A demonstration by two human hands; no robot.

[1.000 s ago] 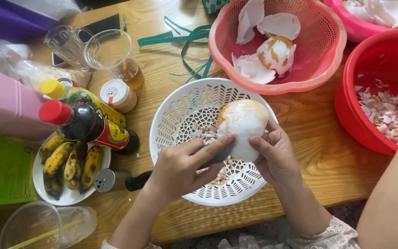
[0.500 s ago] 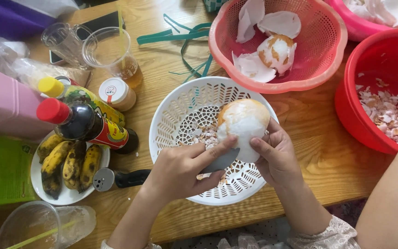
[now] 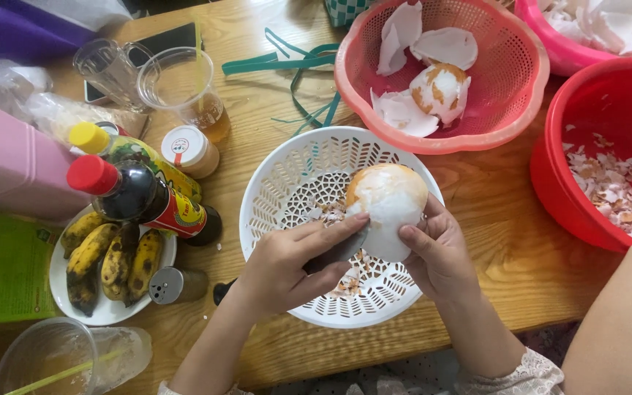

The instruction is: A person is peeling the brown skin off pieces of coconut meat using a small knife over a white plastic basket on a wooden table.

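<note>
Change: almost nothing has moved since the earlier frames; both hands stay on the same round fruit, and the left thumb now lies a little more along its lower left side.
Left hand (image 3: 298,260): in the centre of the frame, its grip is clenched around a dark handle, probably a knife; the blade is hidden between hand and fruit, so I cannot tell its edge.
Right hand (image 3: 440,256): just right of centre, its grip is grasping the round fruit from below and from the right.
Round fruit (image 3: 385,208): white peeled flesh with some brown skin on top, held above the white colander (image 3: 287,183).
Key relation: the fruit lies up and right from the left grip, touching the thumb; the handle's long axis points toward the fruit; both hands touch it.
Around: peel bits in the colander, pink basket (image 3: 521,95) above, red bowl (image 3: 572,183) at right, bananas plate (image 3: 60,281) at left, all on the desk (image 3: 506,249).
</note>
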